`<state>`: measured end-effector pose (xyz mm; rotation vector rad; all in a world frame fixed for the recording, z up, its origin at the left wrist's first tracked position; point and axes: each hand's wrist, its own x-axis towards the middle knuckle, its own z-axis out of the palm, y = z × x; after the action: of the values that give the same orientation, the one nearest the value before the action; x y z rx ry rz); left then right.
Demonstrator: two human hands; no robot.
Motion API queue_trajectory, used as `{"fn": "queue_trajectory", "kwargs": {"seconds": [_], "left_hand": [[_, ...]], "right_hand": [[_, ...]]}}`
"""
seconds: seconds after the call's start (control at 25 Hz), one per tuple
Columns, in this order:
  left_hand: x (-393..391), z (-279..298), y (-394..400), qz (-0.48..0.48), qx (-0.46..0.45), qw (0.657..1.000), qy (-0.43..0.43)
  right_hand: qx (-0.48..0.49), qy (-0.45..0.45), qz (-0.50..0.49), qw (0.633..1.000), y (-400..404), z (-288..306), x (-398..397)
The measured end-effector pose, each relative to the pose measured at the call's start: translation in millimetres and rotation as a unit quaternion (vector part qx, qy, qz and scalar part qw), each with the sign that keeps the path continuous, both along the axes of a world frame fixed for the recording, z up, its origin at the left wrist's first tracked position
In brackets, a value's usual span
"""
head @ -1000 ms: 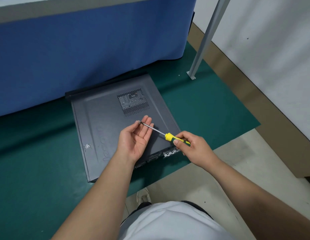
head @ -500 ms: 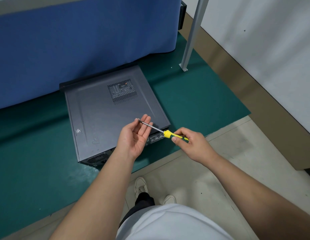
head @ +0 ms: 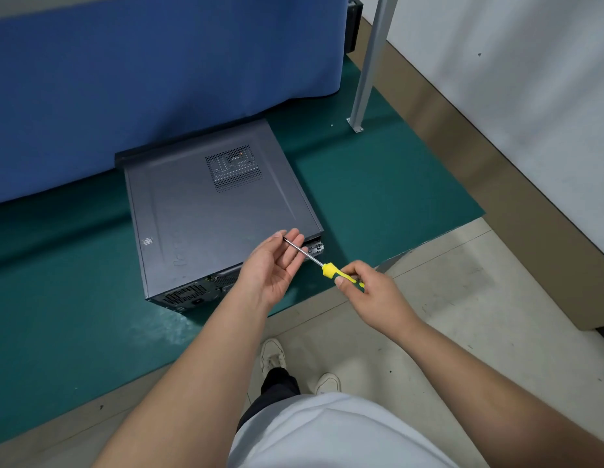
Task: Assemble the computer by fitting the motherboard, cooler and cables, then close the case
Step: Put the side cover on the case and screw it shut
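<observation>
Case (head: 209, 211) panel's already on; right hand (head: 371, 295) grips the screwdriver (head: 322, 266), left hand (head: 273, 268) relaxed at its 10 o'clock tip, screws probably left.

Screwdriver (head: 322, 265) handle mostly buried in the right hand (head: 371, 295), case (head: 209, 217) near edge partly behind both hands

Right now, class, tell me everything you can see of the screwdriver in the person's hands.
The screwdriver has a yellow handle, seemingly plastic, and a thin shiny metal shaft. It is held in the air, slanting up and away to the left, above the near edge of the grey computer case. The right hand grips the handle; the shaft's tip lies against the straight fingers of the left hand, palm up. The tip's shape is too small to tell.
</observation>
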<state>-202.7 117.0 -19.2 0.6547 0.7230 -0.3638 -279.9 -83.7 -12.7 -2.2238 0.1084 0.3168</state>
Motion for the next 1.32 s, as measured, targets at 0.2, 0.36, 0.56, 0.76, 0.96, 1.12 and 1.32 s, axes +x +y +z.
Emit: {"fn": "queue_trajectory", "kwargs": {"seconds": [0.2, 0.36, 0.56, 0.76, 0.96, 1.12, 1.32], "left_hand": [[-9.4, -15.0, -24.0, -0.054, 0.025, 0.998, 0.03], [-6.8, -22.6, -39.5, -0.086, 0.049, 0.994, 0.048], [2.3, -26.1, -47.8, -0.106, 0.078, 0.99, 0.055], [7.4, -26.5, -48.7, -0.104, 0.086, 0.989, 0.059], [9.9, -25.9, -47.2, -0.103, 0.093, 0.989, 0.056], [11.0, -24.3, -48.6, -0.106, 0.104, 0.988, 0.052], [5.1, -25.2, -47.8, -0.123, 0.113, 0.986, 0.028]], "right_hand": [[0.225, 0.165, -0.119, 0.953, -3.3, -12.5, -19.7], [0.279, 0.197, -0.167, 0.925, -3.6, -19.5, -31.0], [0.325, 0.213, -0.209, 0.897, 1.0, -26.6, -33.3], [0.335, 0.215, -0.223, 0.89, 1.2, -31.2, -30.4], [0.333, 0.209, -0.221, 0.893, 1.3, -34.9, -27.9], [0.339, 0.206, -0.232, 0.888, 4.2, -35.9, -28.0], [0.406, 0.252, -0.274, 0.835, 8.4, -33.9, -23.7]]}}
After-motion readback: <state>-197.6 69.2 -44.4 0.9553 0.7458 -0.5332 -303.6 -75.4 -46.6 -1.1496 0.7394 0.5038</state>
